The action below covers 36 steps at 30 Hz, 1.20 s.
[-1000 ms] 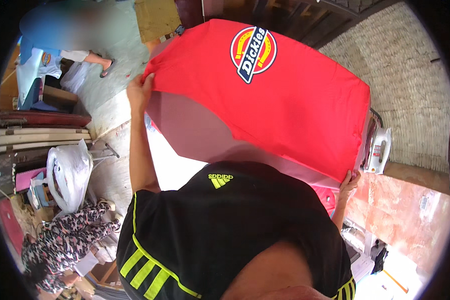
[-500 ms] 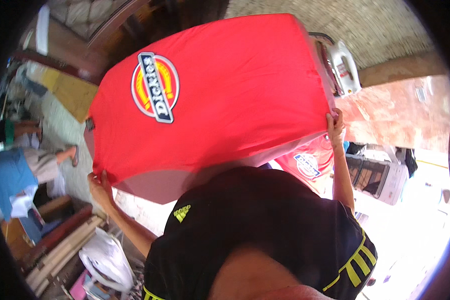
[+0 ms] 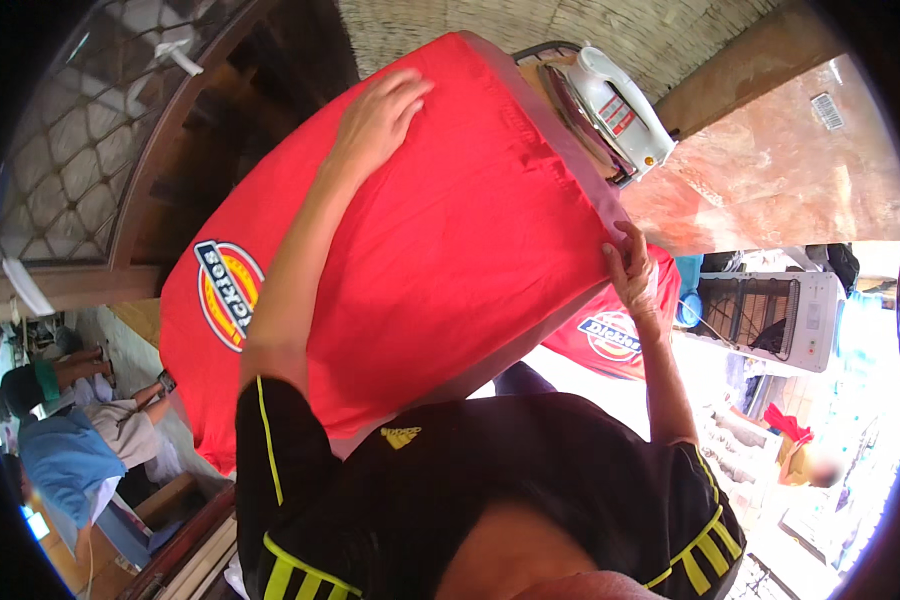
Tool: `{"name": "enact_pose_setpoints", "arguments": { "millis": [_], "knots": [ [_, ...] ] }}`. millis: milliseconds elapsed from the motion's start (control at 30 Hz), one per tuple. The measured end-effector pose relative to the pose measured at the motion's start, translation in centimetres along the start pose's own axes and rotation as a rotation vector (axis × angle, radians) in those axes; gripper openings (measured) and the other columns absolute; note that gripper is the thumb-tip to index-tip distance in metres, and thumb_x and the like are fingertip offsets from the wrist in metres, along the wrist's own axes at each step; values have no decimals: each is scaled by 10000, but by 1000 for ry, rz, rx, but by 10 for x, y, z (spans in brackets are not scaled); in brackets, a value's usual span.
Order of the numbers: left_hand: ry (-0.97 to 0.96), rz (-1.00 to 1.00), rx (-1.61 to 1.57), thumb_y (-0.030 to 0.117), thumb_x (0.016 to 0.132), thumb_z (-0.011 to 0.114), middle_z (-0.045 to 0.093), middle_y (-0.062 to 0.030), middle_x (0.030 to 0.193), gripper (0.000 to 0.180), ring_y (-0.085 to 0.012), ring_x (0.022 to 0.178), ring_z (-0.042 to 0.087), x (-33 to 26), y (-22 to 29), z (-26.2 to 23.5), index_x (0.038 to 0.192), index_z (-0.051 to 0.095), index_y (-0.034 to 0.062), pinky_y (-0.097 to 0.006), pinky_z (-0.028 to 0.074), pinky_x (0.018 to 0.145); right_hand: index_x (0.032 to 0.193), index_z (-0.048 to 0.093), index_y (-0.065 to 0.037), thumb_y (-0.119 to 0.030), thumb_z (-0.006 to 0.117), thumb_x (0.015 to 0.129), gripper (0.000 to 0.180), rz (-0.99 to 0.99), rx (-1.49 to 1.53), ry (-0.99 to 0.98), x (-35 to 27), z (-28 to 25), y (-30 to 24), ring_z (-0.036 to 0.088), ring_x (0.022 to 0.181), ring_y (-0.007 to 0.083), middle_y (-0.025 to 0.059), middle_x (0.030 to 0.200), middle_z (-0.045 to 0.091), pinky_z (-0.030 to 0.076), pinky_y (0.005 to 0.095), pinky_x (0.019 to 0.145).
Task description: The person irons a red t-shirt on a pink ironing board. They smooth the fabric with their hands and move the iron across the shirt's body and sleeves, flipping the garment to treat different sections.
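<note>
Both our hands are on the red cloth (image 3: 470, 220), which lies spread over a padded board (image 3: 602, 195) in front of us. Our left hand (image 3: 382, 110) lies flat near the far edge, fingers extended, gripping nothing. Our right hand (image 3: 632, 262) curls at the near right corner; we cannot tell whether it pinches the cloth or only rests on the edge.

Soft creases cross the middle, and small puckers run along the right end. To flatten them well, we should anchor that corner lightly and sweep the left palm outward with even pressure, avoiding a hard tug that could skew the fabric or the printed emblem (image 3: 228, 295). The iron (image 3: 618, 115) sits just beyond the right end, so we do best to keep our knuckles clear of its soleplate.
</note>
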<state>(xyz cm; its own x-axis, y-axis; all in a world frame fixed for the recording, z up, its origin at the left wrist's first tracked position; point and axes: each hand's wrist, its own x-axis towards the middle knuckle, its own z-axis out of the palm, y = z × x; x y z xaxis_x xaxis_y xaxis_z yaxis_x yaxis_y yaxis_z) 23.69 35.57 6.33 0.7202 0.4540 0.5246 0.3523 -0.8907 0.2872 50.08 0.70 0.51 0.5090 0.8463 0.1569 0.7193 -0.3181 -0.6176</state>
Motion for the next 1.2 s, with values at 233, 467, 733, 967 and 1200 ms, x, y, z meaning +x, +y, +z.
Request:
{"name": "enact_pose_setpoints", "arguments": {
  "millis": [233,467,733,967,1200],
  "knots": [
    [-443,75,167,67,910,463,452,-93,1459,435,-332,1297,489,117,-47,88,1327,541,161,-446,470,1001,1243,539,-91,-140,669,890,378,-77,55,7,-2,1,10,695,747,294,145,931,702,549,393,643],
    [-495,185,165,-2,828,484,600,-176,937,114,-390,922,579,154,-75,89,896,559,49,-468,454,776,1180,564,-97,-150,691,869,340,-132,63,-13,2,-2,13,674,694,293,88,747,649,538,394,598],
    [101,-159,325,186,916,555,504,-221,1265,342,-436,1165,494,94,-19,113,1232,549,55,-511,420,961,1064,593,-130,-201,694,879,223,-176,-73,-98,5,-12,14,678,701,316,103,798,679,532,421,577],
    [-115,-436,407,470,945,496,283,-191,1574,660,-413,1455,235,-47,137,99,1463,425,67,-604,208,1145,1052,636,-53,-124,646,908,161,-330,54,-136,54,-19,-32,670,729,364,171,821,666,517,433,613],
    [-213,-434,110,535,920,542,273,-177,1584,737,-378,1479,199,-113,210,87,1483,395,83,-622,175,1142,1314,565,-113,-302,583,956,406,-841,-69,-119,136,116,-124,492,1265,343,135,1358,537,409,478,1042]
  ]
}}
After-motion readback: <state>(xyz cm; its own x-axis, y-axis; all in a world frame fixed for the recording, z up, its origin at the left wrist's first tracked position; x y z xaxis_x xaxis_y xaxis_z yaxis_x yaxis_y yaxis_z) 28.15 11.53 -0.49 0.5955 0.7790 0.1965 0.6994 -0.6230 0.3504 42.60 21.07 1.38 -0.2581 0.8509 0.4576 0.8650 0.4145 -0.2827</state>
